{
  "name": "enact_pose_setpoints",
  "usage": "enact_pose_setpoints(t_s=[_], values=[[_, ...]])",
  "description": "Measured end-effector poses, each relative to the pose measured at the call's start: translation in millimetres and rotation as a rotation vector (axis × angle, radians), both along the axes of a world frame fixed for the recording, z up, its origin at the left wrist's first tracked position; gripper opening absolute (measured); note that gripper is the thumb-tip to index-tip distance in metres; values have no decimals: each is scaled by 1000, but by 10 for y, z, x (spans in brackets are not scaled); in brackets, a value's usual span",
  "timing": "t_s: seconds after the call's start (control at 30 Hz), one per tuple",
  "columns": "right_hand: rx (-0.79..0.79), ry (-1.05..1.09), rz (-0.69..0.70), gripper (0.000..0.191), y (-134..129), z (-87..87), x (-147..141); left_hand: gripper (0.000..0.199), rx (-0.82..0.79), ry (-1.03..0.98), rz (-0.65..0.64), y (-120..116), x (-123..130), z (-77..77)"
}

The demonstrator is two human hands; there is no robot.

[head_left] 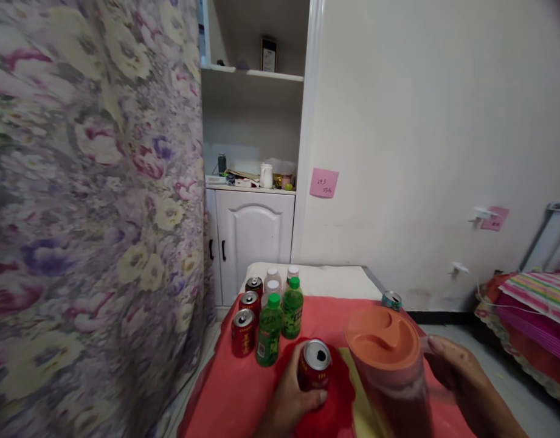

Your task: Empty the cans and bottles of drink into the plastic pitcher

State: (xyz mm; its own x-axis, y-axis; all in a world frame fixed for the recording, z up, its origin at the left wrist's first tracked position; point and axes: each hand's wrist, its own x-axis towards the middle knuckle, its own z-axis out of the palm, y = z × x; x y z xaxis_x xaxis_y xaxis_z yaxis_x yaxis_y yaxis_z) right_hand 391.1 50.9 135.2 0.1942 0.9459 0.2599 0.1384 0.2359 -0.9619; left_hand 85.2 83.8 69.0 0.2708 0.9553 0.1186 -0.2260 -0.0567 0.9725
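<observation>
My left hand (289, 398) is wrapped around a red drink can (315, 378) whose top is opened. Under the can lies a bright red sheet or mat (337, 407). My right hand (464, 374) grips the side of a clear pitcher (398, 389) with an orange lid (383, 337); its fingers are partly hidden and the pitcher's lower part is blurred. Left of the held can stand two green bottles (269, 331) with green caps. Beside them are several red cans (244, 333) in a row and several white-capped bottles (273, 289) behind.
A red cloth (225, 395) covers the table, with a pale cover (341, 280) at its back. A teal can (391, 300) stands at the back right. A yellow strip (359, 389) lies beside the pitcher. A floral curtain (97, 213) hangs left; a bed (535, 328) stands right.
</observation>
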Motion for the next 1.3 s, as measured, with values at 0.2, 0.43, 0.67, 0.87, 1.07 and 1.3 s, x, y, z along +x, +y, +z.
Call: enact_pose_setpoints(t_s=[0.2, 0.43, 0.67, 0.87, 1.07, 1.3], values=[[-73, -21, 27, 51, -142, 194, -140, 79, 24, -23, 2, -83, -8, 51], [-171, -92, 36, 61, -151, 302, -292, 77, 40, -21, 15, -76, -22, -41], [-156, -151, 43, 63, -147, 352, -363, 76, 34, 6, 48, -105, -27, 31], [-180, -183, 58, 64, -108, 353, -352, 75, 27, -34, 17, -115, -10, 17], [-186, -220, 62, 65, -113, 403, -379, 75, 18, -50, 9, -145, -4, 57], [-178, -235, 55, 65, -112, 397, -389, 75, 33, -42, 2, -116, -2, -39]])
